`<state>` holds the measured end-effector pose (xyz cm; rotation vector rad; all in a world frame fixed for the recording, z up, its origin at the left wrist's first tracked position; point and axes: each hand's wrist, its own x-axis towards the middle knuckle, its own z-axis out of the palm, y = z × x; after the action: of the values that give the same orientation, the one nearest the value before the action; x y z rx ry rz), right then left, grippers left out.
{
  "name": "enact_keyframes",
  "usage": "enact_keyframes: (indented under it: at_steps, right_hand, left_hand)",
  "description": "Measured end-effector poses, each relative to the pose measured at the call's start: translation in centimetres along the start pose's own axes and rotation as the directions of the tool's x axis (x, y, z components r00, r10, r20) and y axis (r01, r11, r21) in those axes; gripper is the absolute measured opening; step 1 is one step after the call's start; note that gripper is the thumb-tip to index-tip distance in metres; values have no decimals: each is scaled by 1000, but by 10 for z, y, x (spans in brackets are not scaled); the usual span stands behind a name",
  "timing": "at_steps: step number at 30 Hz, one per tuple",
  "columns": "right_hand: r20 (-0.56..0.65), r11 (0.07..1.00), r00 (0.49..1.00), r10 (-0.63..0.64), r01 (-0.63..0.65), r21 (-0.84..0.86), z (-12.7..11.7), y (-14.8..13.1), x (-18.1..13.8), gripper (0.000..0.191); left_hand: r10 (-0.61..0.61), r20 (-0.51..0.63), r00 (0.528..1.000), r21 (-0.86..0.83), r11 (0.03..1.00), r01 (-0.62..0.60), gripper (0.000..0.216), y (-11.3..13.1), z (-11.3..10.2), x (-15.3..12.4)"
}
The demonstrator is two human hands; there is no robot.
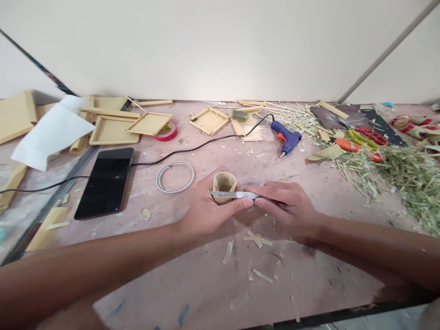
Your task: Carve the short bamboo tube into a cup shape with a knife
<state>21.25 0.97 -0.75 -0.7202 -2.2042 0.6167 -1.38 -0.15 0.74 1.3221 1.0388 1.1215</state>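
My left hand (202, 201) is wrapped round a small hollow tan piece (225, 178), which looks like a cut bamboo tube with an uneven rim, its opening facing up. My right hand (292, 201) grips a craft knife (225, 195), its handle mostly hidden by the fingers. The blade lies crosswise over the near side of the tan piece and points left. My left thumb presses near the base of the blade, close to my right fingertips. Thin pale shavings (259, 239) are scattered on the table just below both hands.
A phone (105, 183) and a roll of thin tape (175, 177) lie to the left. Behind are small wooden frames (209, 121), red tape (167, 132) and a blue glue gun (287, 136) with a black cord. Pliers (364, 137) and heaped shavings (409, 183) are at right.
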Motion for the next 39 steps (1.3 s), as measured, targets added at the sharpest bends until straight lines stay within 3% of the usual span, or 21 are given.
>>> enact_keyframes:
  at_steps: [7,21,31,39]
  right_hand:
    - [-13,1000,1000,-5,5,-19,-1,1,0,31]
    - [-3,999,1000,27,-27,-23,0,2,0,30]
    - [-19,990,1000,2,-5,-139,0,4,-2,33]
    - [-68,995,998,-7,0,-99,1,5,-1,31]
  left_hand:
    - [-86,-7,996,-69,994,85,39,-4,3,0]
    - [-73,-9,997,-52,996,72,38,-7,2,2]
    - [-100,-31,995,-75,992,97,37,-6,3,4]
    - [-106,-35,994,-49,993,104,38,-8,2,3]
